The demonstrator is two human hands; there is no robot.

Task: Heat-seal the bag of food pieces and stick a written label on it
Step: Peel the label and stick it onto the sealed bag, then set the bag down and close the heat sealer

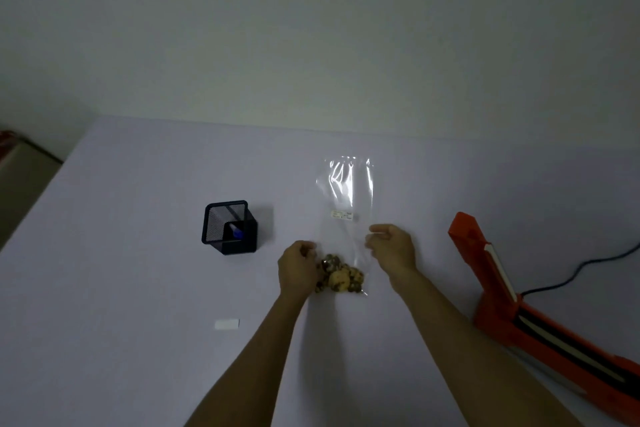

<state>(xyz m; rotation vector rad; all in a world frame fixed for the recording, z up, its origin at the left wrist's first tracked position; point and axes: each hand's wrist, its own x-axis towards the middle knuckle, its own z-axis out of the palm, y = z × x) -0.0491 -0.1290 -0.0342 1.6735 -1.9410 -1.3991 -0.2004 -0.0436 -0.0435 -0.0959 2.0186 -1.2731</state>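
A pale worktop (104, 288) filled the lower two thirds of the frame. An orange heat sealer (540, 319) lay at lower right with its arm raised and a black cable behind it. A clear bag (346, 204) lay flat at centre, its open end toward the top of the frame. The left hand (298, 269) was curled at the bag's left edge; the right hand (393, 246) pinched its right edge. A black mesh pen holder (229, 227) stood left of centre. Brown food pieces (341, 277) sat between the hands in the bag's near end. A white label (227, 324) lay lower left.
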